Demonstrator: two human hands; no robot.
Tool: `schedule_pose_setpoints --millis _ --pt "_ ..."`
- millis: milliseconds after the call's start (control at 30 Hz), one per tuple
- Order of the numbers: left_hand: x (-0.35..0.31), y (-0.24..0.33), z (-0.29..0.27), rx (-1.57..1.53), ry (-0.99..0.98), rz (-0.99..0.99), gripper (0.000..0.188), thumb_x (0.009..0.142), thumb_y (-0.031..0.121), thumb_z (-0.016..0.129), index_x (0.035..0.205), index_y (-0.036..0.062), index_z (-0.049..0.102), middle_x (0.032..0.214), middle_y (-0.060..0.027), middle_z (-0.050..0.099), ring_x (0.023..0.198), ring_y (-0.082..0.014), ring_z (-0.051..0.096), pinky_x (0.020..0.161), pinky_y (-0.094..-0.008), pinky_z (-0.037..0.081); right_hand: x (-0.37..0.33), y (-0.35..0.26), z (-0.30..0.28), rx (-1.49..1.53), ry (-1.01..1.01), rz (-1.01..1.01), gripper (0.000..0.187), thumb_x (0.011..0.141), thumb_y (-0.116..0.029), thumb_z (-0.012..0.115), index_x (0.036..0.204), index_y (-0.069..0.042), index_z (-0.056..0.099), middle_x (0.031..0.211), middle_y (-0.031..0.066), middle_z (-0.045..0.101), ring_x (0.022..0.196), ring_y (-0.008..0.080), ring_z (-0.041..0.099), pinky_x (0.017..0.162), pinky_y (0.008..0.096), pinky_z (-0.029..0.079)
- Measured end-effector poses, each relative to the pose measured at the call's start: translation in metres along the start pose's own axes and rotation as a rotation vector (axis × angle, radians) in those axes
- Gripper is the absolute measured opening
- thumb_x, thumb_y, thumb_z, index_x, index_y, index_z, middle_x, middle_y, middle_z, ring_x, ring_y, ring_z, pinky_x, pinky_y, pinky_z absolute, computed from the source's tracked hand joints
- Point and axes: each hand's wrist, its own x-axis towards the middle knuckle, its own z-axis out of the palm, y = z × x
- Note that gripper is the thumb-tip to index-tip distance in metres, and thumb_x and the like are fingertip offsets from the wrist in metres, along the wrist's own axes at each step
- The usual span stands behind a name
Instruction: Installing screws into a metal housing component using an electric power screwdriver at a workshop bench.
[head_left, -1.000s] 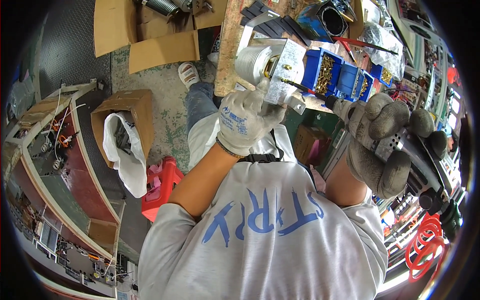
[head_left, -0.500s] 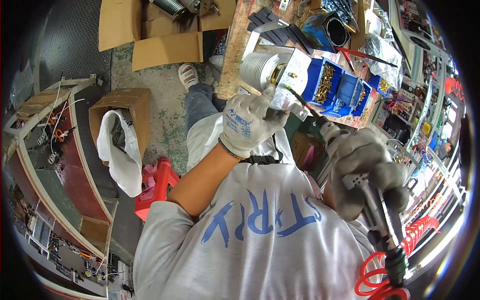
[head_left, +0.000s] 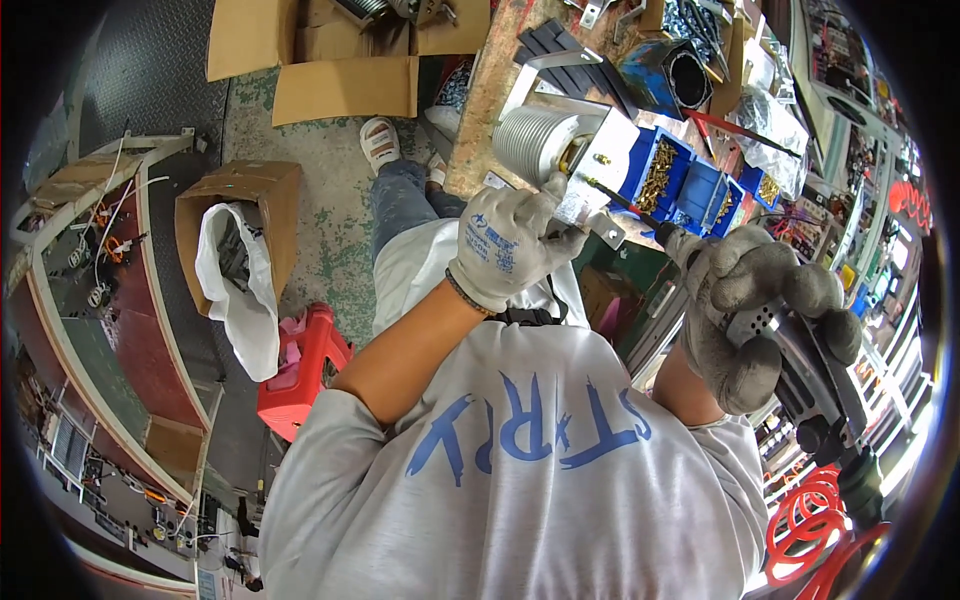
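On the bench lies a white ribbed cylinder [head_left: 538, 143] with a silver metal bracket [head_left: 618, 145] across its right end. Two brass-coloured screws [head_left: 602, 160] show on the bracket's face. My gloved left hand [head_left: 508, 245] closes around the bracket's near edge, its index finger by a brass part behind the plate; the fingertips are partly hidden. In my gloved right hand [head_left: 765, 305] is a pneumatic screwdriver [head_left: 805, 370], fingers wrapped round its body. Its long dark bit [head_left: 618, 198] points left, the tip at the lower screw; whether it is seated I cannot tell.
Blue bins [head_left: 690, 195] of brass screws stand right of the bracket. Black strips [head_left: 570, 60], a dark blue tube [head_left: 668, 75] and a red-handled tool [head_left: 735, 128] lie behind. A red coiled hose [head_left: 805, 510] trails from the screwdriver. Cardboard boxes [head_left: 345, 90] and a red stool [head_left: 300, 375] stand left.
My right hand and the screwdriver have shifted right and turned, the bit still at the bracket. The view has moved slightly; my left hand stays at the bracket.
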Motion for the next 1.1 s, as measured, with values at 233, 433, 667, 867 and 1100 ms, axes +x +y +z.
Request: schedule_pose_setpoints --millis 233,433,667,867,1100 --pt "-0.003 -0.008 0.006 0.018 0.028 0.063 0.059 0.066 0.035 0.08 0.113 0.0046 0.06 0.069 -0.0054 0.053 0.057 -0.0225 0.055 0.056 -0.0364 0.047 0.003 0.002 -0.014 -0.062 -0.094 -0.025 0.051 0.093 -0.017 0.059 0.141 -0.024 0.044 0.135 0.0091 0.052 0.083 0.0257 0.062 0.065 0.0429 0.056" --pt "0.001 0.0 -0.003 -0.012 -0.025 -0.005 0.062 0.066 0.034 0.081 0.114 0.0025 0.059 0.069 -0.0071 0.058 0.058 -0.0239 0.059 0.056 -0.0365 0.048 -0.001 -0.011 -0.018 -0.05 0.002 -0.036 0.055 0.092 -0.024 0.06 0.144 -0.02 0.04 0.108 0.0082 0.058 0.084 0.023 0.055 0.067 0.0369 0.051" --pt "0.008 0.007 -0.014 -0.04 -0.112 -0.071 0.053 0.065 0.037 0.084 0.092 0.0013 0.056 0.065 -0.0103 0.057 0.057 -0.0289 0.06 0.056 -0.0395 0.05 -0.014 -0.04 -0.05 0.127 0.135 -0.027 0.059 0.093 -0.022 0.059 0.147 -0.014 0.035 0.105 0.0096 0.057 0.08 0.0206 0.055 0.061 0.032 0.048" --pt "0.028 0.028 -0.022 0.187 -0.407 -0.254 0.055 0.066 0.039 0.084 0.091 -0.001 0.056 0.069 -0.0143 0.062 0.062 -0.0312 0.063 0.059 -0.0399 0.051 -0.03 -0.033 -0.063 0.235 0.256 -0.144 0.058 0.091 -0.017 0.061 0.144 -0.014 0.039 0.13 0.0112 0.056 0.073 0.0158 0.058 0.059 0.0298 0.05" --pt "0.028 0.029 -0.021 0.161 -0.394 -0.262 0.051 0.067 0.037 0.08 0.088 -0.0019 0.056 0.07 -0.0164 0.063 0.063 -0.0332 0.064 0.062 -0.0407 0.052 -0.053 -0.039 -0.078 0.23 0.34 -0.187 0.058 0.087 -0.011 0.063 0.141 -0.011 0.042 0.126 0.0129 0.057 0.069 0.0155 0.061 0.058 0.0298 0.051"
